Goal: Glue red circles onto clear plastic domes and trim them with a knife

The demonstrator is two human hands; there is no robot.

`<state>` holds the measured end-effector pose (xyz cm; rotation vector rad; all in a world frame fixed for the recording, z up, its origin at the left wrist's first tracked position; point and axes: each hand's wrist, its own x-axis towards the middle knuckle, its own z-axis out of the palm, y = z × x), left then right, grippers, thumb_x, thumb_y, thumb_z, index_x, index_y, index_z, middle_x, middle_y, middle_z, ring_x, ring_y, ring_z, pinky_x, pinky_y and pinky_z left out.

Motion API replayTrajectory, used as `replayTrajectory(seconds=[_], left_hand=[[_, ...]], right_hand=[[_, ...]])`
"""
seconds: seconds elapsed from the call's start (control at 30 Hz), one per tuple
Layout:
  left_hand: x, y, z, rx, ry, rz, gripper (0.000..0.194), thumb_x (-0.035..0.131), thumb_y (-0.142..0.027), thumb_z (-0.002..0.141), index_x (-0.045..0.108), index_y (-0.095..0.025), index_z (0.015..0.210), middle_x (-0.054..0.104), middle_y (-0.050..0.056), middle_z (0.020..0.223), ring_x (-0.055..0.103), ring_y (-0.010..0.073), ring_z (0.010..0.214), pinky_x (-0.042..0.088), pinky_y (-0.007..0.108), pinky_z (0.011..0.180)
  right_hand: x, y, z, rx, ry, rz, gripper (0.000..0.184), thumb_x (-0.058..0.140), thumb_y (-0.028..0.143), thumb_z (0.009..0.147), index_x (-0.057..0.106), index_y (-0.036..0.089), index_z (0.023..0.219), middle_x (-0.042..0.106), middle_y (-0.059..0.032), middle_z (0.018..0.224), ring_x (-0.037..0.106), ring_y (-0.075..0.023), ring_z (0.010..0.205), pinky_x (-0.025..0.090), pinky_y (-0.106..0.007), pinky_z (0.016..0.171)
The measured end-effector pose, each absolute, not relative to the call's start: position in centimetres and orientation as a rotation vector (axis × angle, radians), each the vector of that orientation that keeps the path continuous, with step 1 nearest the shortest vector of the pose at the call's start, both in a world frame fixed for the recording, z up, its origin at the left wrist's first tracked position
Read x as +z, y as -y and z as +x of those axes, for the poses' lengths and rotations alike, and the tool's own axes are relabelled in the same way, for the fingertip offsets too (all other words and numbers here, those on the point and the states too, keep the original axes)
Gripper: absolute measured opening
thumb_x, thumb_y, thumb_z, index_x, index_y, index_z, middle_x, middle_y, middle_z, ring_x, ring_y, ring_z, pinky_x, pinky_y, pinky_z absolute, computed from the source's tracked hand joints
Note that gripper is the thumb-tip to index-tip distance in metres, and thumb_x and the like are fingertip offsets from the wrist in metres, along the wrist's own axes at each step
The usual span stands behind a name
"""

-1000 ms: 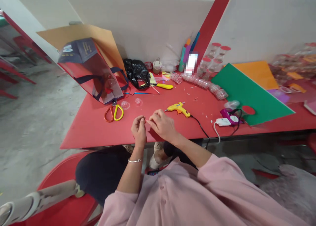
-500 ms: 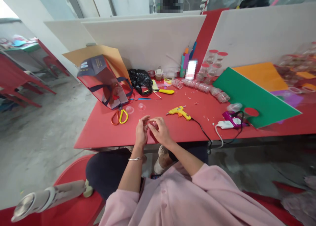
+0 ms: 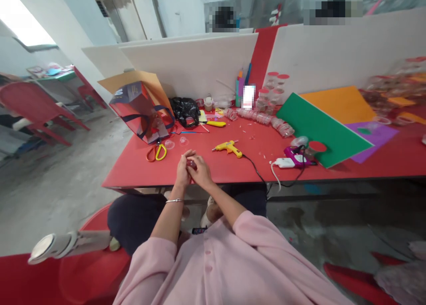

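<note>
1. Reddish and shiny, a small object [image 3: 191, 163] sat between the left hand [image 3: 182, 172] and the right hand [image 3: 201, 172], over the front of the red table [image 3: 149, 174]; its exact shape was unclear.
2. Both hands were together, fingers closed around it.
3. To their right lay a yellow glue gun [image 3: 230, 148], its black cord trailing over the front edge.
4. To their left, scissors [image 3: 156, 152] showed one orange-red and one yellow handle, near two clear domes [image 3: 169, 144].
5. Behind these stood a tilted paper bag [image 3: 128, 112], just beside a black plastic bag [image 3: 185, 111].
6. Farther right, a green sheet [image 3: 322, 129] partly covered an orange sheet [image 3: 339, 103] and a purple sheet [image 3: 379, 140].
</note>
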<state>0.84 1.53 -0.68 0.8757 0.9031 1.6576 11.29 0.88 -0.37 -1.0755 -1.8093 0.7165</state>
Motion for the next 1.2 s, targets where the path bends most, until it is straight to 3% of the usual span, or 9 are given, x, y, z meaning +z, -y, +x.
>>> replayTrajectory(seconds=[0.17,0.37,0.57,0.8,0.87,0.93,1.03,1.1,1.2], left_hand=[[-0.6,-2.0,1.7,1.682,-0.868,0.836,0.068,0.048,-0.077,0.093,0.072,-0.020,0.120,0.070,0.016,0.135,0.068,0.0223,0.124,0.049,0.043,0.112],[-1.1,-2.1,2.1,1.711,-0.926,0.862,0.061,0.049,-0.070,0.097,0.071,-0.020,0.124,0.066,0.016,0.141,0.065,0.0230,0.128,0.048,0.044,0.115],[-1.3,-1.9,2.1,1.686,-0.917,0.838,0.064,0.034,-0.073,0.101,0.064,-0.029,0.138,0.051,0.012,0.160,0.057,0.0230,0.139,0.050,0.043,0.114],[-2.1,-1.8,2.0,1.693,-0.902,0.877,0.065,0.032,-0.074,0.101,0.059,-0.034,0.144,0.054,0.010,0.156,0.053,0.0242,0.144,0.050,0.044,0.114],[-2.2,-1.7,2.0,1.718,-0.870,0.874,0.066,0.033,-0.075,0.100,0.058,-0.035,0.146,0.050,0.010,0.159,0.051,0.0252,0.146,0.051,0.044,0.114],[-2.3,-1.7,2.0,1.744,-0.840,0.886,0.067,0.036,-0.076,0.099,0.057,-0.034,0.148,0.047,0.010,0.162,0.049,0.0264,0.148,0.048,0.044,0.117],[-2.8,-1.7,2.0,1.719,-0.846,0.947,0.068,0.040,-0.074,0.099,0.056,-0.033,0.150,0.046,0.009,0.164,0.045,0.0271,0.151,0.040,0.044,0.123],[-3.3,-1.7,2.0,1.687,-0.882,1.014,0.069,0.042,-0.074,0.098,0.055,-0.032,0.152,0.047,0.009,0.164,0.045,0.0281,0.152,0.039,0.045,0.124],[-3.7,-1.7,1.9,1.685,-0.931,1.080,0.073,0.043,-0.074,0.098,0.052,-0.027,0.154,0.050,0.013,0.161,0.048,0.0301,0.149,0.042,0.047,0.122]], right_hand=[[0.0,-0.9,11.9,0.689,1.853,-1.015,0.038,0.064,0.028,0.096,0.066,0.029,0.134,0.060,-0.0072,0.141,0.054,-0.0207,0.135,0.042,-0.038,0.119],[-0.3,-0.7,11.5,0.698,1.764,-0.965,0.034,0.052,0.038,0.105,0.067,0.032,0.136,0.061,-0.0073,0.138,0.056,-0.0191,0.133,0.044,-0.038,0.118],[-0.8,-0.8,11.1,0.747,1.625,-1.054,0.038,0.063,0.038,0.100,0.066,0.031,0.137,0.066,-0.0089,0.131,0.063,-0.0225,0.124,0.050,-0.041,0.111],[-0.5,-1.1,11.3,0.822,1.591,-1.014,0.035,0.065,0.040,0.099,0.070,0.029,0.132,0.069,-0.0080,0.130,0.064,-0.0219,0.123,0.049,-0.040,0.110],[-0.5,-1.1,11.4,0.900,1.491,-0.999,0.033,0.069,0.042,0.096,0.073,0.029,0.126,0.070,-0.0069,0.126,0.066,-0.0207,0.115,0.053,-0.038,0.104],[-0.7,-1.3,11.5,1.055,1.285,-0.996,0.034,0.071,0.047,0.094,0.074,0.028,0.123,0.074,-0.0047,0.114,0.069,-0.0171,0.093,0.058,-0.032,0.086],[-0.9,-1.8,11.9,1.311,0.932,-0.929,0.041,0.073,0.053,0.091,0.072,0.026,0.122,0.072,0.0009,0.086,0.060,-0.0111,0.062,0.054,-0.024,0.060],[-0.8,-2.2,12.3,1.432,0.779,-0.858,0.044,0.078,0.053,0.087,0.073,0.024,0.119,0.071,0.0017,0.081,0.059,-0.0105,0.060,0.053,-0.022,0.054],[-0.4,-2.5,13.0,1.570,0.616,-0.760,0.043,0.083,0.049,0.083,0.073,0.024,0.117,0.075,-0.0005,0.093,0.063,-0.0118,0.064,0.054,-0.022,0.052]])
